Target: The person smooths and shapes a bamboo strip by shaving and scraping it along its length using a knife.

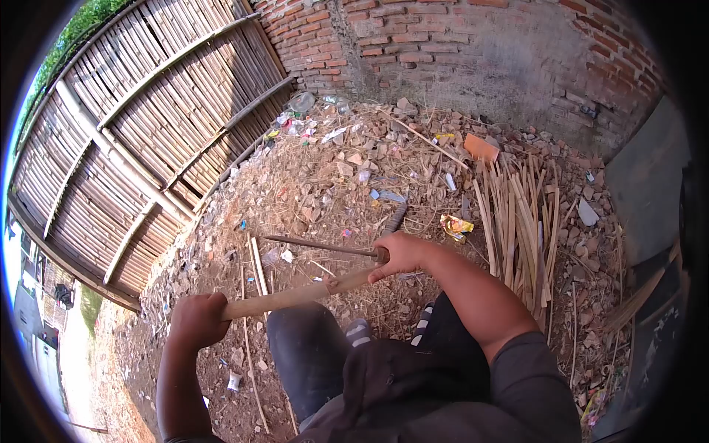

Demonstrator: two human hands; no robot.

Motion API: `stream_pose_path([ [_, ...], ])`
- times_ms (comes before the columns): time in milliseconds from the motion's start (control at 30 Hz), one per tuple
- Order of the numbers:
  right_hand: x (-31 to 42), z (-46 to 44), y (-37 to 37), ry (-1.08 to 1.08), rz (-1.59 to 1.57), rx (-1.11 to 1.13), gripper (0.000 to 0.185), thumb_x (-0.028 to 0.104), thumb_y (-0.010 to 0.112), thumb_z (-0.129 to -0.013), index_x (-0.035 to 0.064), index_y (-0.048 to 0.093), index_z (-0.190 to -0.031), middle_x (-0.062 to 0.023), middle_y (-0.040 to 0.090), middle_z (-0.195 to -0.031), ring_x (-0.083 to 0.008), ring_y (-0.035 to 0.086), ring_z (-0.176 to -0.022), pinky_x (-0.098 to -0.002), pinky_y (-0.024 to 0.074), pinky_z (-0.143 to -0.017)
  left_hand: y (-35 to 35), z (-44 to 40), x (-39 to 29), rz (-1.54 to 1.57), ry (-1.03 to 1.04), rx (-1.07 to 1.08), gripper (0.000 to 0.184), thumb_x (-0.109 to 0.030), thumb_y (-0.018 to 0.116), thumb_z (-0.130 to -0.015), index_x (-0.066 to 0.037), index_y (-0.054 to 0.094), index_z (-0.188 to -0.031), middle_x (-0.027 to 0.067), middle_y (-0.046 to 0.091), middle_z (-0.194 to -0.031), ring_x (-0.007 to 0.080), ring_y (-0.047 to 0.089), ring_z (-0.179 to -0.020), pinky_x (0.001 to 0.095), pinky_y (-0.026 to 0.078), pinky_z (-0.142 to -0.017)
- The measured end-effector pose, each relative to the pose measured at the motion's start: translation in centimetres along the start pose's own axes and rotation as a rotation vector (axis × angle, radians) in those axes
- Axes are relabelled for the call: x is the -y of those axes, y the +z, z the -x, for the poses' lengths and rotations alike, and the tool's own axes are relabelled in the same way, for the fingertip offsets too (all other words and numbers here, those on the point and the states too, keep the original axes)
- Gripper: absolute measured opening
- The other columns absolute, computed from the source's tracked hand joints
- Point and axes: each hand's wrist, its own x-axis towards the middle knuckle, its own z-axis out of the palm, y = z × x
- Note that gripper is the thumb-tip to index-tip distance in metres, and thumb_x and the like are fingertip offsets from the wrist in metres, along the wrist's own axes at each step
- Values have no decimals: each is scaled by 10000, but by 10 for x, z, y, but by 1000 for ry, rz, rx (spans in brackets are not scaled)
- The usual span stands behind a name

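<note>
A pale bamboo piece (295, 297) lies across above my knees, slightly higher at its right end. My left hand (199, 319) is wrapped round its left end. My right hand (399, 255) is closed round the handle of a long dark blade (321, 245), whose tip points left above the bamboo. The heel of that hand is close to the bamboo's right end; whether it also grips the bamboo is hidden. Beyond the right hand, a dark wrapped rod-like piece (395, 218) slants upward.
Split bamboo strips (517, 221) lie in a pile at the right. A bamboo fence (162, 111) stands at the left, a brick wall (473, 63) behind. Rubble and litter cover the ground, with a yellow wrapper (456, 227) and an orange tile (481, 148).
</note>
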Motion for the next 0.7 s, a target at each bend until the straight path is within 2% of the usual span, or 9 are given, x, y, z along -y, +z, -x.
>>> stream_pose_path([
  [33,-2,-2,0,-19,-18,-2,776,718,859,-631,23,679,-926,-149,702,-892,-305,702,-885,-421,548,-787,-7,-6,2,-11,-16,11,153,-258,728,-812,-126,652,-809,95,676,-724,330,690,-709,460,545,-708],
  [67,3,1,-4,7,-77,17,722,641,910,-618,36,682,-940,-130,714,-921,-286,705,-895,-418,550,-793,-12,-12,7,6,-25,-2,149,-255,726,-804,-128,649,-804,95,676,-730,333,686,-711,463,541,-708],
  [267,10,8,-10,24,-220,-11,638,487,972,-599,48,689,-965,-109,731,-955,-254,708,-907,-397,551,-809,-48,-39,16,-52,42,-191,121,-203,724,-769,-128,630,-785,97,637,-658,341,653,-665,461,511,-706],
  [367,8,7,-9,-41,-175,-57,635,488,958,-619,39,688,-977,-118,728,-920,-255,710,-878,-393,546,-794,-63,-50,20,-90,56,-193,132,-189,744,-743,-125,631,-771,100,634,-649,347,626,-649,452,498,-740],
  [467,11,7,-10,-70,-107,-125,588,462,956,-642,51,681,-960,-76,690,-820,-187,664,-776,-375,510,-723,-75,-62,23,-77,112,-304,150,-171,748,-725,-135,611,-773,84,616,-626,333,639,-652,452,493,-821],
  [500,11,7,-11,-55,-112,-151,578,463,952,-649,49,678,-946,-73,676,-802,-183,647,-756,-374,501,-711,-81,-65,21,-66,33,-297,181,-185,777,-717,-119,634,-806,75,639,-708,320,659,-787,452,468,-888],
  [567,9,6,-13,-24,-124,-201,559,463,943,-662,45,673,-918,-67,649,-765,-177,614,-717,-373,483,-688,-95,-65,19,-32,125,-413,371,-223,817,-715,-114,685,-1044,126,674,-1064,307,629,-1129,479,418,-1052],
  [667,10,10,-20,-55,-169,-286,539,457,938,-677,46,670,-900,-58,635,-747,-173,591,-694,-356,475,-680,-84,-53,-6,-186,7,-772,723,-210,856,-694,-124,574,-1354,161,502,-1438,358,429,-1414,544,333,-1179],
  [700,11,11,-23,-27,-171,-306,535,455,935,-685,44,670,-901,-56,632,-744,-169,586,-692,-351,473,-678,-68,-52,-7,-146,-23,-800,840,-208,823,-771,-114,421,-1503,183,335,-1580,397,268,-1515,564,251,-1237],
])
